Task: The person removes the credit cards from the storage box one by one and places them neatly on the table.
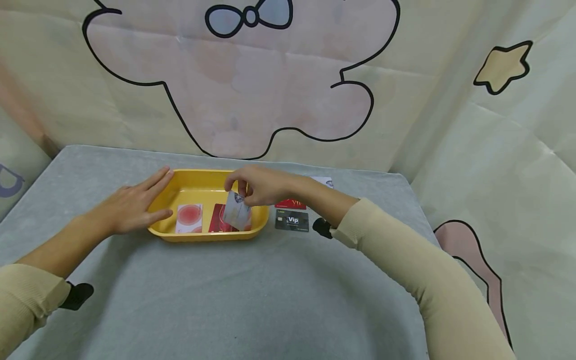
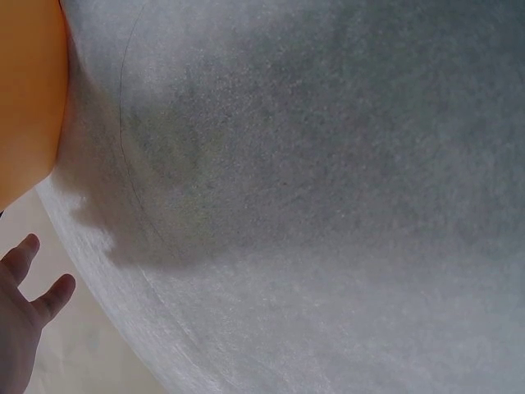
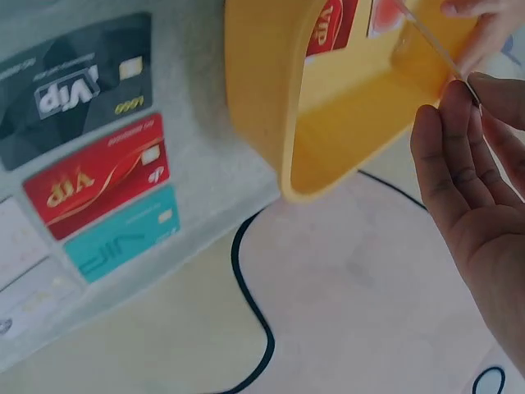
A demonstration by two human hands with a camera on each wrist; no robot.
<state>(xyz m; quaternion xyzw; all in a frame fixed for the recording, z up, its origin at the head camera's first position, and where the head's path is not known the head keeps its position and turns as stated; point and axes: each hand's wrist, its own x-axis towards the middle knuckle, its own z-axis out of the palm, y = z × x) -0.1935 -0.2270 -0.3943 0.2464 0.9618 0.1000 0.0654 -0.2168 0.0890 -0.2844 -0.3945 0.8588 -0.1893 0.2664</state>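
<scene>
My right hand (image 1: 270,186) pinches a whitish card (image 1: 234,211) between thumb and fingers, tilted over the right half of a yellow tray (image 1: 204,238). In the right wrist view that card appears nearly edge-on. Inside the tray lie a white card with a red circle (image 1: 189,219) and a red card (image 1: 216,220), the latter partly covered by the held card. At the tray's left side rests my left hand (image 1: 128,207), fingers extended along the rim and thumb apart. Only part of the left hand shows at the left wrist view's lower left edge.
Right of the tray, a black VIP card (image 1: 291,220), a red VIP card (image 3: 97,176) and a teal card (image 3: 123,234) lie in a column on the grey cloth (image 1: 252,300). Whitish cards (image 3: 37,295) lie beside them. A patterned curtain (image 1: 450,125) hangs behind the table.
</scene>
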